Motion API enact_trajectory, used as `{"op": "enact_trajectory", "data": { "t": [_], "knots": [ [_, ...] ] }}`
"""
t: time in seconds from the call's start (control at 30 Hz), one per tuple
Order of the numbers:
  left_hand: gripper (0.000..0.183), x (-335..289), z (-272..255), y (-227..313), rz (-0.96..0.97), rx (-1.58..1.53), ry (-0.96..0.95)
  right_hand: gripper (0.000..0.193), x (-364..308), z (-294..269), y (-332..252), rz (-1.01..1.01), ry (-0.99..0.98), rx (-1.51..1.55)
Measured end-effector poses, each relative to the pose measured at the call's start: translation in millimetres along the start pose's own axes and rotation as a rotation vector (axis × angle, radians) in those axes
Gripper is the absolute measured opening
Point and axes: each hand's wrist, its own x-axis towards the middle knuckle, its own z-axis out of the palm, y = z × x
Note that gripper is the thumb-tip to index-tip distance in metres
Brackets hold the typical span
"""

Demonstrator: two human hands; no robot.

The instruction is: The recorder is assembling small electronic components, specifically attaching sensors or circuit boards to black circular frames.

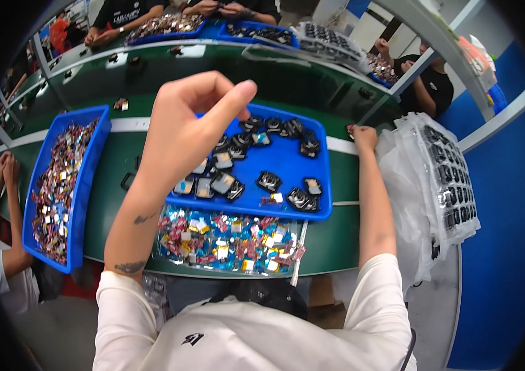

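Observation:
My left hand (193, 120) is raised over the far left of a blue tray (238, 173). Its fingers are curled in and the thumb is stretched along them; whatever they hold, if anything, is hidden. My right hand (366, 138) is at the far side of the green bench, right of the tray, with fingers closed around a small reddish electronic part (352, 130). Black camera-like housings (268, 180) lie scattered in the tray, some with grey screens showing. In front of it, a clear tray holds a heap of small circuit-board parts (225, 241) in red, blue, yellow and white.
On the left stands a long blue bin (79, 204) full of similar small parts. At the right are stacked clear blister trays (448, 176) of black pieces in plastic wrap. Beyond the green conveyor (213, 71), other people work at more bins. A metal frame post (500, 117) rises right.

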Motion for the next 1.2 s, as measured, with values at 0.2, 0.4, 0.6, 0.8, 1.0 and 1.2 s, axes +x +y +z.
{"op": "enact_trajectory", "data": {
  "t": [0.2, 0.4, 0.6, 0.8, 1.0, 1.2],
  "knots": [
    [0.028, 7.2, 8.9, -12.1, 0.083, -0.032, 0.050, 0.032, -19.2, -13.8, -30.6, -0.423, 0.112, 0.013],
    [0.034, 7.0, -0.9, -25.9, 0.099, 0.189, -0.033, 0.016, -164.1, -91.8, -156.0, -0.873, -0.890, 0.236],
    [0.013, 1.2, 10.9, -17.9, 0.170, 0.200, -0.357, 0.013, -197.9, -94.6, -157.1, -0.832, -1.071, 0.403],
    [0.009, -2.0, 6.7, -12.1, 0.336, 0.287, -0.512, 0.014, -188.1, -116.4, -188.7, -0.589, -1.105, 0.869],
    [0.006, -0.8, 0.9, -1.1, 0.315, 0.359, -0.399, 0.013, -181.8, -123.2, -205.3, -0.654, -1.004, 0.968],
    [0.009, 0.8, 8.0, 3.0, 0.298, 0.313, -0.351, 0.013, -179.9, -125.0, -205.1, -0.621, -0.984, 1.005]
  ]
}}
